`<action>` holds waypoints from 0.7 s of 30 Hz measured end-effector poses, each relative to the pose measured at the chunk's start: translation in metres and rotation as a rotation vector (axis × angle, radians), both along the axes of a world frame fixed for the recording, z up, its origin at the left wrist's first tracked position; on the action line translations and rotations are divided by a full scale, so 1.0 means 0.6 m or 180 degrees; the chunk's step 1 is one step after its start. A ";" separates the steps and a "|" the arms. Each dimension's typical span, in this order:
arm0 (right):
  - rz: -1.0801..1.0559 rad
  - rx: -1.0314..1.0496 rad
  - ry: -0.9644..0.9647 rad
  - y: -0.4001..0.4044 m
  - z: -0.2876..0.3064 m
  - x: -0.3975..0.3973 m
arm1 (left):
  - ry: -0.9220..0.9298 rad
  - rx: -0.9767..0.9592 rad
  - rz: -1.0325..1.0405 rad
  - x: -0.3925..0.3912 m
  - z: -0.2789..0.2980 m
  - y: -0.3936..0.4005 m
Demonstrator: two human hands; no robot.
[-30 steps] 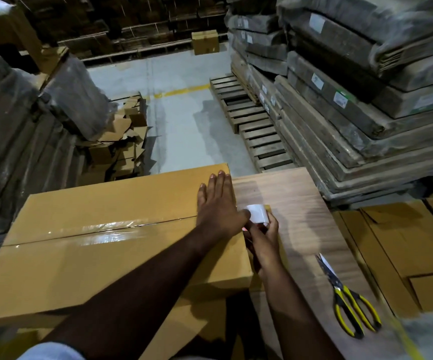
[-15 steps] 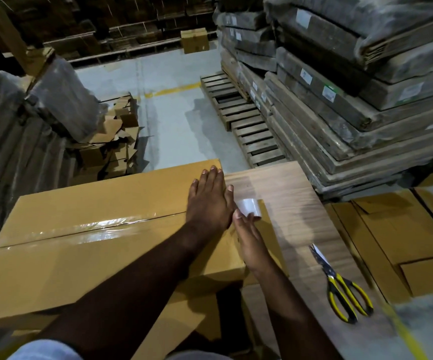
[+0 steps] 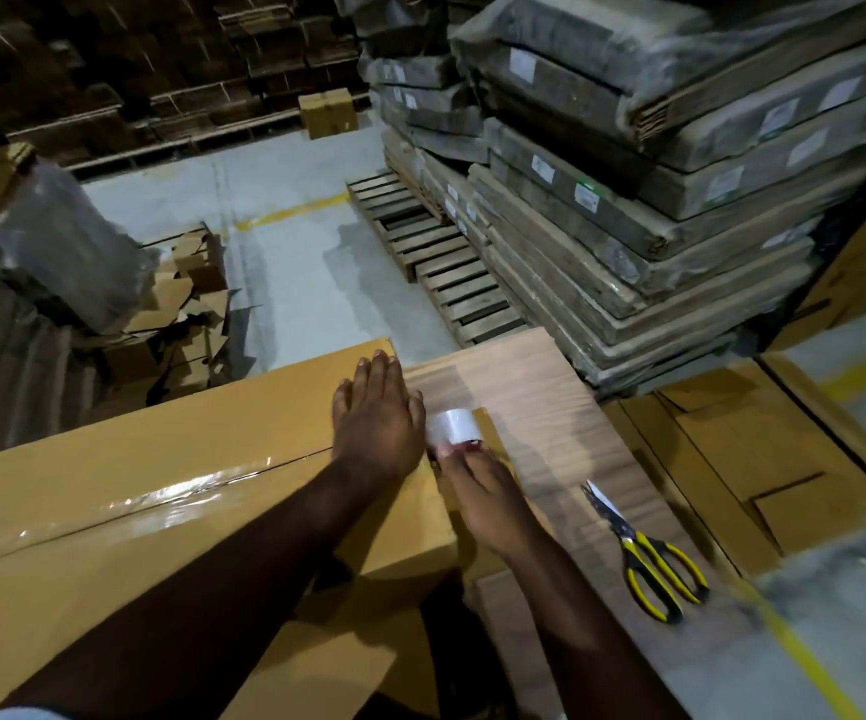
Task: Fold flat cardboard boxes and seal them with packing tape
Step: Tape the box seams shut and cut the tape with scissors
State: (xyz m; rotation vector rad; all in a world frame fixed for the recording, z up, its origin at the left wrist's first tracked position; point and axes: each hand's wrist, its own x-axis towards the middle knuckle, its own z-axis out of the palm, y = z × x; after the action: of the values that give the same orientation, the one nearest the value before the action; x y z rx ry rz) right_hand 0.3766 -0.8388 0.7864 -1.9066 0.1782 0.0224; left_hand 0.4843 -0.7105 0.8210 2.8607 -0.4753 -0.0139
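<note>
left hand [image 3: 376,418]: fingers straight, flat on the box [image 3: 161,491] at its right end, over the taped seam.
right hand [image 3: 483,491]: grip pinching the tape roll [image 3: 453,426] beside the box end.
scissors [image 3: 644,553]: on the worktop [image 3: 535,387], right of the hands.

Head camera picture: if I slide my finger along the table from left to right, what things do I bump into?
Cardboard box → left hand → roll of tape → scissors → flat cardboard sheets.

Both forearms were bare to the wrist. A pale blue sleeve [image 3: 20,713] edge showed at the left arm's upper end.
</note>
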 end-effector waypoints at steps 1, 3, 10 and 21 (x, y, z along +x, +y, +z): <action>-0.0227 -0.0052 -0.0026 -0.017 -0.021 -0.019 | -0.0041 0.0036 -0.0126 0.005 0.005 -0.003; -0.0824 -0.0278 -0.0035 -0.063 -0.079 -0.066 | -0.0124 0.0268 -0.0627 0.023 0.014 -0.012; -0.2502 -0.2222 0.1099 -0.230 -0.245 -0.242 | 0.0646 0.1457 -0.1338 0.069 0.040 -0.105; -0.2300 -0.2765 0.1788 -0.211 -0.280 -0.223 | 0.2387 0.1332 -0.1490 0.134 0.060 -0.148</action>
State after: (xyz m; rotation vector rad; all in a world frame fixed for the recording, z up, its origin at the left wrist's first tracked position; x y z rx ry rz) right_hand 0.2428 -0.9655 0.6184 -2.5255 1.4384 -0.0113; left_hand 0.5649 -0.7996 0.8571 2.7290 -1.0252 -1.3375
